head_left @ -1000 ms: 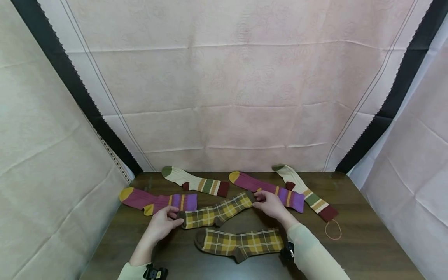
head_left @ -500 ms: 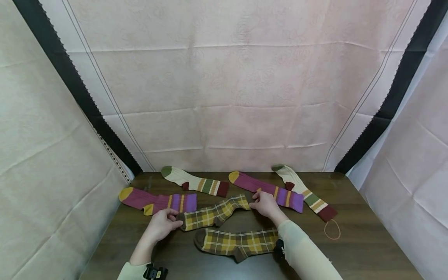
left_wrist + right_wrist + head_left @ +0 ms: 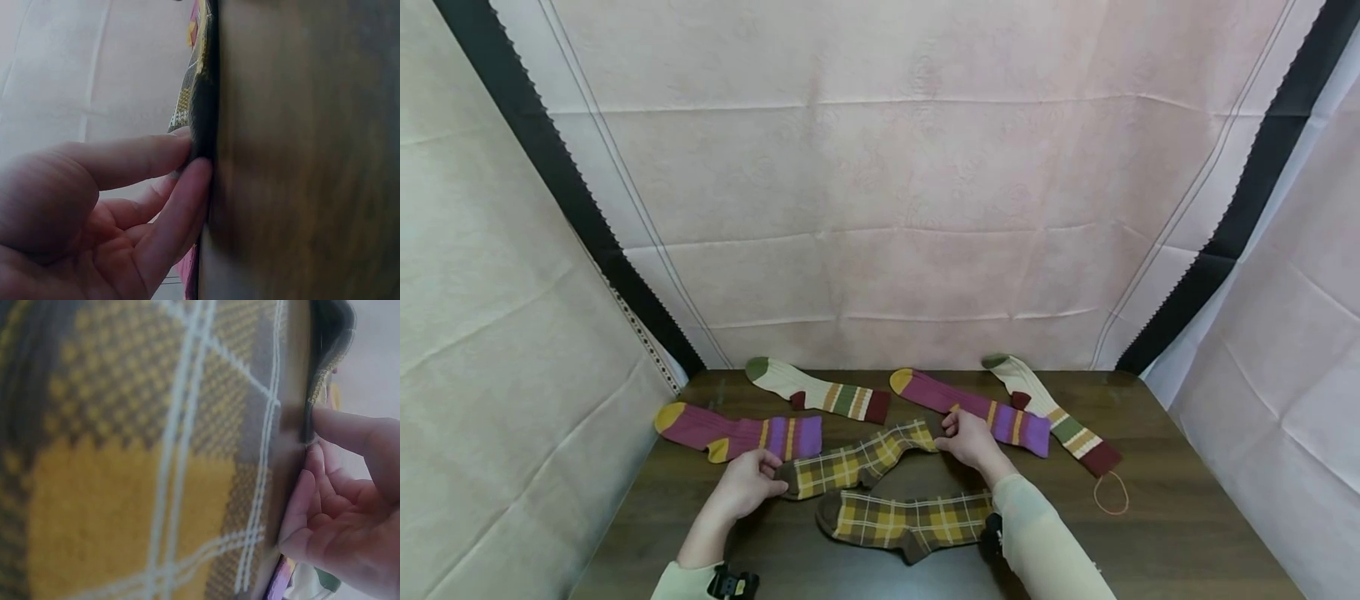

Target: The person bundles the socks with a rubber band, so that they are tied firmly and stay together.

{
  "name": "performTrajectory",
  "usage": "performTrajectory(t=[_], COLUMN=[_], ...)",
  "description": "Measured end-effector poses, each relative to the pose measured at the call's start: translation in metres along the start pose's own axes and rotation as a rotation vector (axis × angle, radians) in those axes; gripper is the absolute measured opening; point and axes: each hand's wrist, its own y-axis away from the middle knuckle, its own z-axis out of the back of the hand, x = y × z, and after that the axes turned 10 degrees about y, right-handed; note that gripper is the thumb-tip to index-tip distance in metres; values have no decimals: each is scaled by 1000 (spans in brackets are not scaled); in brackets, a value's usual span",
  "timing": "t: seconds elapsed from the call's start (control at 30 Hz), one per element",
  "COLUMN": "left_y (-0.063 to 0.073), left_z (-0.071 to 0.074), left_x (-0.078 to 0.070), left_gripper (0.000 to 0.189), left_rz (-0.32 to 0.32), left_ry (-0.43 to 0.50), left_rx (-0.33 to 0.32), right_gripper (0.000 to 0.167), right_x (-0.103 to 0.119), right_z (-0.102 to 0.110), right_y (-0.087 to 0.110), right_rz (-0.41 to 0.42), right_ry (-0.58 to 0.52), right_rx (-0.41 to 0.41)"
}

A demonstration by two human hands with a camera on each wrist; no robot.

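Between my two hands lies a yellow-and-brown plaid sock (image 3: 865,458), bowed slightly upward along its length. My left hand (image 3: 747,483) pinches its dark toe end; the left wrist view shows thumb and fingers (image 3: 190,187) closed on the dark knit. At the other end my right hand (image 3: 972,442) pinches the dark cuff, and the right wrist view shows the thumb (image 3: 344,428) against that edge. Nearer me a matching plaid sock (image 3: 913,521) lies flat, its cuff end partly hidden by my right forearm. It fills much of the right wrist view.
Behind lie a purple sock with yellow toe (image 3: 737,429) at left and another purple sock (image 3: 955,396) touching a cream striped sock (image 3: 1037,392) with a string loop (image 3: 1111,493). Another cream striped sock (image 3: 808,387) sits at the back. Pale cloth walls (image 3: 880,208) enclose the table (image 3: 1165,517).
My right hand has moved a little left with the cuff end, so the held sock has gone from stretched to slightly bowed. The left hand has shifted only slightly.
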Motion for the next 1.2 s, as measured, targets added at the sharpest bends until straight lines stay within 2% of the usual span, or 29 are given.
performTrajectory(t=[0.27, 0.67, 0.9, 1.2], left_y=[-2, 0, 2, 3], left_z=[1, 1, -3, -4], left_x=[3, 3, 2, 1], left_gripper=[32, 18, 11, 7], left_rz=[5, 24, 9, 19], left_ry=[3, 114, 174, 241], left_rx=[6, 24, 2, -25], right_gripper=[38, 20, 18, 15], right_x=[1, -2, -3, -2], right_z=[-1, 3, 3, 7], right_y=[3, 3, 2, 5], right_rz=[-10, 28, 30, 102], right_ry=[-34, -13, -10, 67], right_rx=[29, 43, 64, 63])
